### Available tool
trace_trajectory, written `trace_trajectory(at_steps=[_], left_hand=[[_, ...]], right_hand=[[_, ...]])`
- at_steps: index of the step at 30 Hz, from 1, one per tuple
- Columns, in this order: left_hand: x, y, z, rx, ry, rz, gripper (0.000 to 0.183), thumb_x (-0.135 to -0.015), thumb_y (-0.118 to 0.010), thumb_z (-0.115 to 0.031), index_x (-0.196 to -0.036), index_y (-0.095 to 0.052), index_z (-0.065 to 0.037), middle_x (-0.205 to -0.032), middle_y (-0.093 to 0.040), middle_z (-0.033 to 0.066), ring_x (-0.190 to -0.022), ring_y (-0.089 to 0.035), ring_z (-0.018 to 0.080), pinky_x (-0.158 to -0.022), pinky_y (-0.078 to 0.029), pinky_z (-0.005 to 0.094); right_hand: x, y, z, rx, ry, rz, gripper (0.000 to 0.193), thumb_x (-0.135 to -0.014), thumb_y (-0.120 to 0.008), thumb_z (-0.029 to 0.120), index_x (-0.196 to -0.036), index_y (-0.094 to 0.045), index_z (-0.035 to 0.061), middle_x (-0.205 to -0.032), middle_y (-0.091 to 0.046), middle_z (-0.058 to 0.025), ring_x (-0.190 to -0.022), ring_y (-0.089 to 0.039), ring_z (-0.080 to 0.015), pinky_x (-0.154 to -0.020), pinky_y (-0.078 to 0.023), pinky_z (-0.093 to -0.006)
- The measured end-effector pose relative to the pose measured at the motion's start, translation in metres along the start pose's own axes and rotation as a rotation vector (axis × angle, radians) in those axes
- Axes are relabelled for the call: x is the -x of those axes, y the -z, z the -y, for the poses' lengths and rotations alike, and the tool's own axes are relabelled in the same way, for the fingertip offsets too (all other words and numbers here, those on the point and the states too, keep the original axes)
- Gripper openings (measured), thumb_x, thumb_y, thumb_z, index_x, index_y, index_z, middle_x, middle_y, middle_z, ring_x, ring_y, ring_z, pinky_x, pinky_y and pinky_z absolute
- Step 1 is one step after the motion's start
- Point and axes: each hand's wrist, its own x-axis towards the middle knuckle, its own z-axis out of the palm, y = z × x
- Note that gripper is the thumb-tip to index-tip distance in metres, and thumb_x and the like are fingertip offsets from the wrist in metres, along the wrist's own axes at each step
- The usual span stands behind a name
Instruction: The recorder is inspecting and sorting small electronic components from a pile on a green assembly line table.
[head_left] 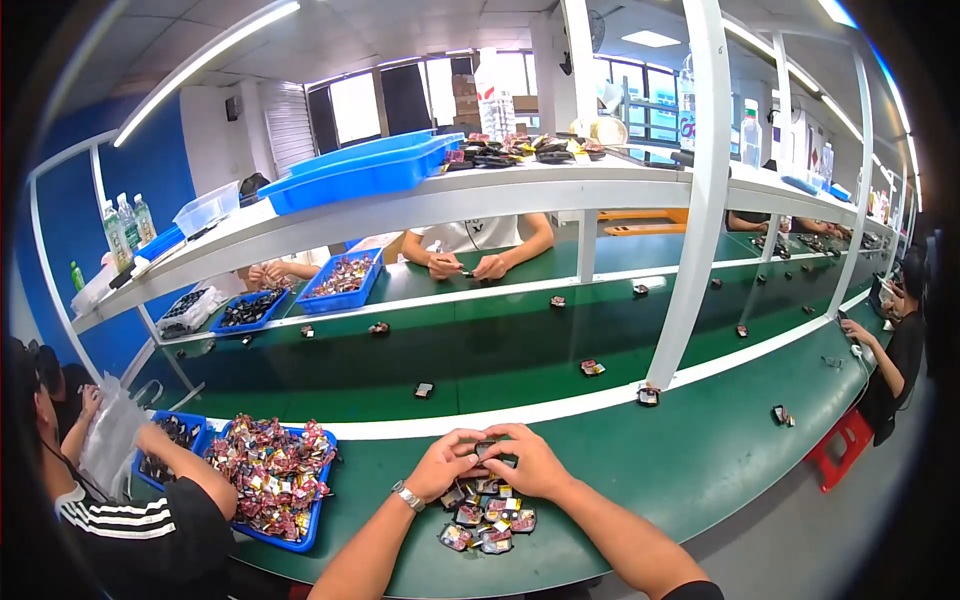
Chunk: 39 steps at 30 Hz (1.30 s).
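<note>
blue bin of wrapped pieces, green conveyor belt, white shelf, blue tray, red stool

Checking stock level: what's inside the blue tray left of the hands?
The blue tray is heaped with small red, black and white packaged parts, piled above its rim. The tray floor and lower layers are covered. The person's left hand and right hand are not in it.

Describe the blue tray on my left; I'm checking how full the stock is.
The shallow blue plastic tray sits flat on the green worktable, left of the left hand. It is heaped above its rim with small red and multicoloured packets. A smaller blue tray stands against its left side.
</note>
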Motion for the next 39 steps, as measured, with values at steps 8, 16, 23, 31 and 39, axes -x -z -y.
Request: trace_trajectory(at_steps=[8,16,23,31,39], left_hand=[[0.0,0.007,0.006,-0.001,-0.018,0.008,0.013,-0.095,-0.052,-0.002,-0.108,-0.053,-0.004,-0.112,-0.059,0.0083,-0.107,-0.06,0.0178,-0.094,-0.054,0.0368],[-0.001,0.009,0.01,-0.062,0.002,-0.01,0.011,-0.096,-0.051,-0.002,-0.107,-0.053,-0.002,-0.109,-0.059,0.0079,-0.105,-0.06,0.0181,-0.094,-0.055,0.0371],[0.0,-0.002,0.003,-0.062,-0.004,-0.033,0.026,-0.096,-0.047,0.0,-0.122,-0.048,-0.003,-0.117,-0.059,0.0112,-0.109,-0.06,0.0191,-0.093,-0.055,0.0337],[-0.003,0.004,0.007,-0.041,0.003,-0.026,0.028,-0.098,-0.045,-0.001,-0.125,-0.047,-0.004,-0.12,-0.059,0.0117,-0.111,-0.059,0.0193,-0.094,-0.054,0.0335],[-0.002,0.005,0.007,-0.004,0.021,-0.031,0.025,-0.098,-0.046,-0.002,-0.124,-0.047,-0.004,-0.122,-0.059,0.0125,-0.11,-0.06,0.0208,-0.094,-0.054,0.0348]], right_hand=[[0.0,-0.003,-0.007,-0.279,-0.157,0.031,0.011,-0.083,-0.068,0.009,-0.094,-0.069,0.0052,-0.115,-0.061,-0.0097,-0.102,-0.062,-0.0215,-0.087,-0.05,-0.034],[0.001,-0.008,-0.01,-0.36,-0.154,0.025,0.011,-0.084,-0.069,0.01,-0.094,-0.068,0.005,-0.118,-0.06,-0.0095,-0.096,-0.063,-0.0189,-0.08,-0.053,-0.0314],[0.002,-0.007,-0.002,0.003,-0.032,-0.033,0.012,-0.079,-0.071,0.013,-0.091,-0.071,0.0081,-0.112,-0.062,-0.0076,-0.103,-0.06,-0.0253,-0.088,-0.05,-0.0349],[0.003,-0.015,0.001,0.001,-0.06,-0.139,0.013,-0.077,-0.072,0.01,-0.089,-0.074,0.0101,-0.106,-0.065,-0.0078,-0.104,-0.06,-0.0262,-0.09,-0.049,-0.0366],[0.005,-0.02,-0.003,-0.074,-0.155,-0.121,0.014,-0.076,-0.073,0.011,-0.091,-0.074,0.0106,-0.11,-0.066,-0.0069,-0.106,-0.06,-0.0262,-0.092,-0.048,-0.0364]])
